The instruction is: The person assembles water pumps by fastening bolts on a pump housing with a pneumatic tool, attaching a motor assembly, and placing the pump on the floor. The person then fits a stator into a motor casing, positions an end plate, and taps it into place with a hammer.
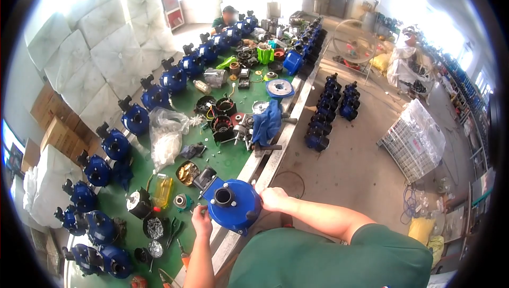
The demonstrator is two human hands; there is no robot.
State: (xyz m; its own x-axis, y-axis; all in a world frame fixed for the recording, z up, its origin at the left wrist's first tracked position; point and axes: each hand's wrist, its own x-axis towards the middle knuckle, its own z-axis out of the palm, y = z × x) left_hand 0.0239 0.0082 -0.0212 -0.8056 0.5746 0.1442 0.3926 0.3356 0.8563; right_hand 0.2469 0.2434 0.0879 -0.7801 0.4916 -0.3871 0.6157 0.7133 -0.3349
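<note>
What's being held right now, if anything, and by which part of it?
The right hand is against the blue housing's right edge; a firm grip can't be confirmed. The left hand is at its lower left; anything pinched there can't be told.

Blue pumps (155, 96) line the left edge of the bench (228, 159). A plastic bag (167, 138) lies in from that edge, with a yellow bottle (163, 191) and pliers (174, 232) nearer the near end. A blue cloth (266, 123) lies by the right edge; a green casing (265, 54) stands toward the far end. Beyond the right edge, a wire crate (411, 142) rests on the floor (360, 176).
</note>
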